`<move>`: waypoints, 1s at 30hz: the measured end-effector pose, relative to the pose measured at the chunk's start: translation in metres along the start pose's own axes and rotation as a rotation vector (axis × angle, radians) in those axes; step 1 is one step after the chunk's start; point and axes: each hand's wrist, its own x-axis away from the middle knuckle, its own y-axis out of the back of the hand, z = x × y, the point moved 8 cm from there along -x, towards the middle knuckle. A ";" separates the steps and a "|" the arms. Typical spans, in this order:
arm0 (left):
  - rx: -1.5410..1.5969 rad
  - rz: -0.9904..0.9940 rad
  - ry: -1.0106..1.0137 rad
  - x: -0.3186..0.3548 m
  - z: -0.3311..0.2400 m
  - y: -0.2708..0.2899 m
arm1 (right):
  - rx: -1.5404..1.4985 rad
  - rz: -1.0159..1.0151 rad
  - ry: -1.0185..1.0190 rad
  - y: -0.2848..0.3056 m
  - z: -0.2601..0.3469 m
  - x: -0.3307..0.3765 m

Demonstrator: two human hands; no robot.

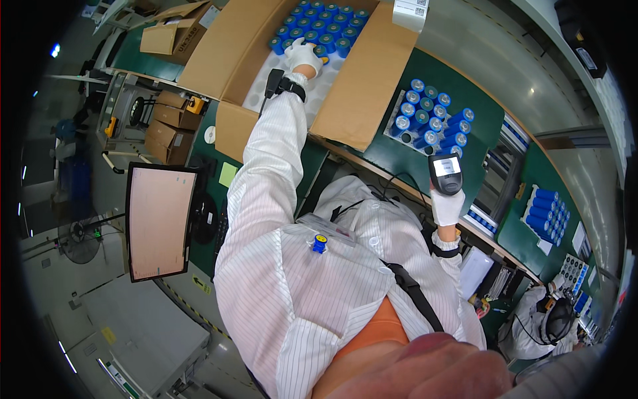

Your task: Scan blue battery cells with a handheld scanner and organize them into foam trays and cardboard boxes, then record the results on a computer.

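My left hand, in a white glove, reaches into an open cardboard box. Its fingers close around the top of a blue cylindrical battery cell at the near edge of several upright rows of cells. Those rows stand in a white tray with round pockets. To the right, my gloved right hand grips a dark handheld scanner with a small lit screen. Just beyond the scanner, more blue cells stand in a tray on the green bench; some at its right side lean.
A monitor stands at left, near a green bench. Another group of blue cells sits farther right. Closed cardboard boxes lie at the far left. A co-worker is at lower right. A cable hangs near the scanner.
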 end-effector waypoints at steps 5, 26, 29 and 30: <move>0.133 -0.154 -0.021 -0.010 -0.005 0.010 | 0.049 -0.055 -0.024 0.006 0.012 0.003; 2.419 1.049 0.450 0.134 -0.132 0.052 | -0.095 0.264 0.300 -0.018 0.102 -0.007; 2.307 0.876 0.491 0.160 -0.151 0.067 | -0.112 0.314 0.315 -0.025 0.118 -0.008; 2.236 0.786 0.430 0.163 -0.152 0.070 | -0.105 0.336 0.325 -0.028 0.122 -0.007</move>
